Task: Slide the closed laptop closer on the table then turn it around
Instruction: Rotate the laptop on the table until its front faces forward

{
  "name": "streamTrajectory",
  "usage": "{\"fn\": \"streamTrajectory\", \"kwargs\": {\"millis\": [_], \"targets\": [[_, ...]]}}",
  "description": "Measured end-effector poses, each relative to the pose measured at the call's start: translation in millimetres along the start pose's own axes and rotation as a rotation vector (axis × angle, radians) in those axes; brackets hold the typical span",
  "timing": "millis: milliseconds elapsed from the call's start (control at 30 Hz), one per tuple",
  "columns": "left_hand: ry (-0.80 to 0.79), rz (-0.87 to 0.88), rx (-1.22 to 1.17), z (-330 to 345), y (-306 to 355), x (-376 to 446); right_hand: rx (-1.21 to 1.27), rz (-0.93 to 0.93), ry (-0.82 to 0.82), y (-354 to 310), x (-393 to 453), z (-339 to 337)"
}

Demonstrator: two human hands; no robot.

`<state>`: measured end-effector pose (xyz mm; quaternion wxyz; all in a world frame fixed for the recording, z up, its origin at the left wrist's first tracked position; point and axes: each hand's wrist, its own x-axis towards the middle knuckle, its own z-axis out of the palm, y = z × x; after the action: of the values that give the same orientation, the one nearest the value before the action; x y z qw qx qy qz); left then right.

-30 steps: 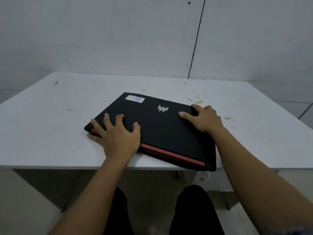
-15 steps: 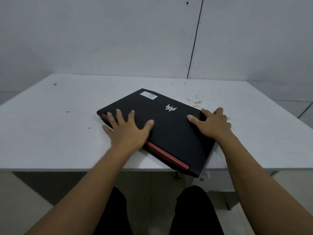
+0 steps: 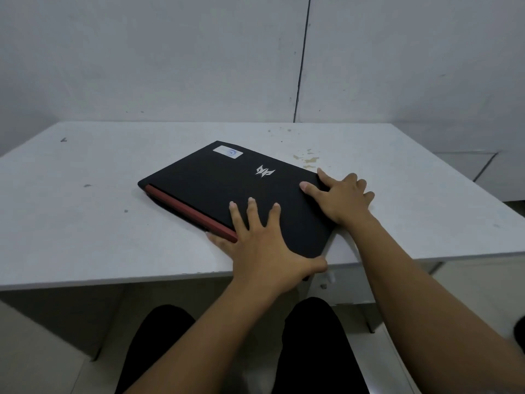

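Note:
The closed laptop (image 3: 227,189) is black with a silver logo, a white sticker at its far corner and a red strip along its near-left edge. It lies at an angle on the white table (image 3: 85,223), and its near corner reaches the table's front edge. My left hand (image 3: 267,248) covers that near corner, with the fingers spread on the lid and the thumb hooked round the corner. My right hand (image 3: 341,197) grips the right edge, thumb on the lid and fingers over the side.
A grey wall rises just behind the table. Brownish stains (image 3: 308,159) mark the tabletop beyond the laptop. My dark-trousered legs (image 3: 309,345) are under the front edge. Bare tabletop lies on both sides of the laptop.
The laptop has turned clockwise, its left corner swinging away from me. My left hand slid along the red edge from the left corner to the near corner. My right hand stayed on the right edge.

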<state>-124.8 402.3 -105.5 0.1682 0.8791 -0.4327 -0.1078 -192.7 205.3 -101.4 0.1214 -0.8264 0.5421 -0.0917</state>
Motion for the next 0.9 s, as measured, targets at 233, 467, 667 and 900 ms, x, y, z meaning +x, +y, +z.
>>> {"fn": "streamTrajectory", "kwargs": {"millis": [233, 467, 667, 900], "targets": [[0.022, 0.1, -0.08, -5, -21, 7, 0.03, 0.062, 0.006, -4, -11, 2], [-0.118, 0.344, -0.137, -36, -79, 29, 0.001, 0.158, 0.122, -16, -43, 15], [-0.054, 0.202, 0.005, -29, -57, 17, 0.059, -0.053, 0.006, 5, -25, -1], [0.159, -0.024, 0.143, 2, -4, -3, 0.103, -0.164, -0.024, 13, -18, -7]]}}
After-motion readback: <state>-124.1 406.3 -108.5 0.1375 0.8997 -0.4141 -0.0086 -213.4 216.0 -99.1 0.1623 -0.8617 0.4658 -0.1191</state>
